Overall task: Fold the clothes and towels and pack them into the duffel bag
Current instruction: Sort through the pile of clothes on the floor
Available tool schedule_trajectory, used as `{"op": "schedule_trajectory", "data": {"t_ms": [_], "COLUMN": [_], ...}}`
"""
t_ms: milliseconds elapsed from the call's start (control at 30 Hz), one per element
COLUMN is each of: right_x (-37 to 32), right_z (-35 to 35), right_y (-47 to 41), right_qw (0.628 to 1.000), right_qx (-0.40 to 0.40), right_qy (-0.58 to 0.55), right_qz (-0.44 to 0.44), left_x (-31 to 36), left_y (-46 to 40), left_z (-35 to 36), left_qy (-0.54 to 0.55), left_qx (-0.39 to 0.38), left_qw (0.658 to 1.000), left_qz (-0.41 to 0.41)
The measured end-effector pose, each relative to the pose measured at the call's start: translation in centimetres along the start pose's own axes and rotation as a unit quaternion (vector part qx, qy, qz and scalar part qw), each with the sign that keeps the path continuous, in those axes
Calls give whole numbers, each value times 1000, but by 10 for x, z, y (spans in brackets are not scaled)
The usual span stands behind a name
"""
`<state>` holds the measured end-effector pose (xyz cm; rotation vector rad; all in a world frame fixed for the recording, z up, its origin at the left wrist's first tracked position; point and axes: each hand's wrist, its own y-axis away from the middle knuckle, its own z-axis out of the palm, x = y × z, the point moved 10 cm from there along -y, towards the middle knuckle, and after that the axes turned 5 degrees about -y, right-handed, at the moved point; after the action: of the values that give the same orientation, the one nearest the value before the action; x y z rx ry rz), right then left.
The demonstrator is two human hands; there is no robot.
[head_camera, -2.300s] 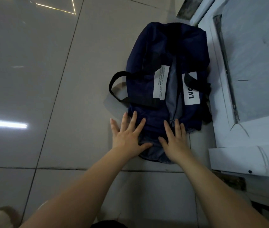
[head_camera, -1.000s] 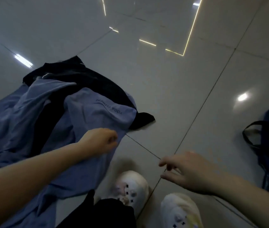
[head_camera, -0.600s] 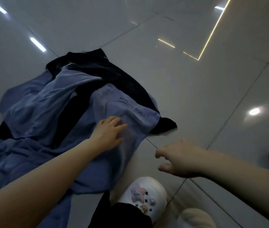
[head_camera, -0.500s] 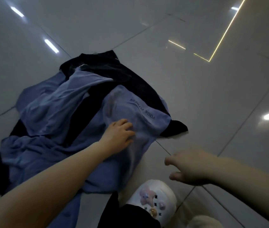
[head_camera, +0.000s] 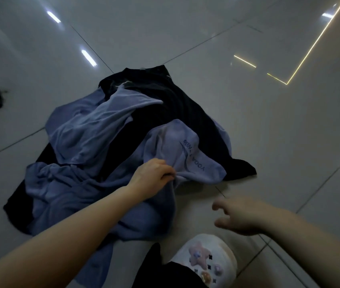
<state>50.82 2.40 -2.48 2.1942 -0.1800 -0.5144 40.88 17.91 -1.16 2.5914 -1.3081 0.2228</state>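
Head view: left hand (head_camera: 154, 175) pinched a fold of the blue towel (head_camera: 187, 154), heaped over a black garment (head_camera: 185, 109) on the tiled floor (head_camera: 268, 125). Fingertips buried in cloth. Right hand (head_camera: 241, 217) blurred, loosely spread, empty. Towel lettering partly creased.

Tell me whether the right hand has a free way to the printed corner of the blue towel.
Probably yes. The right hand hangs open over bare floor tile, and nothing lies between it and the blue towel, whose printed corner is on top of the pile. The left hand grips the towel beside that corner, not over it.
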Motion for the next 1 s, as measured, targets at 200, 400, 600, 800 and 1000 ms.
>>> {"op": "schedule_trajectory", "data": {"t_ms": [200,400,600,800,1000], "right_x": [9,3,-39,-99,-145], "right_z": [8,-18,-49,-54,-63], "right_y": [-10,-10,2,30,65], "right_qw": [1000,991,986,969,940], "right_qx": [-21,27,35,40,76], "right_qy": [8,122,165,244,333], "right_qz": [16,42,8,-20,-20], "left_x": [4,-7,-36,-98,-139], "left_y": [4,14,67,153,223], "left_z": [-2,-5,-27,-79,-113], "left_qy": [4,23,-39,-57,-48], "left_qx": [37,-35,-135,-122,-65], "left_qw": [999,999,990,985,980], "left_qz": [39,24,-8,-104,-181]}}
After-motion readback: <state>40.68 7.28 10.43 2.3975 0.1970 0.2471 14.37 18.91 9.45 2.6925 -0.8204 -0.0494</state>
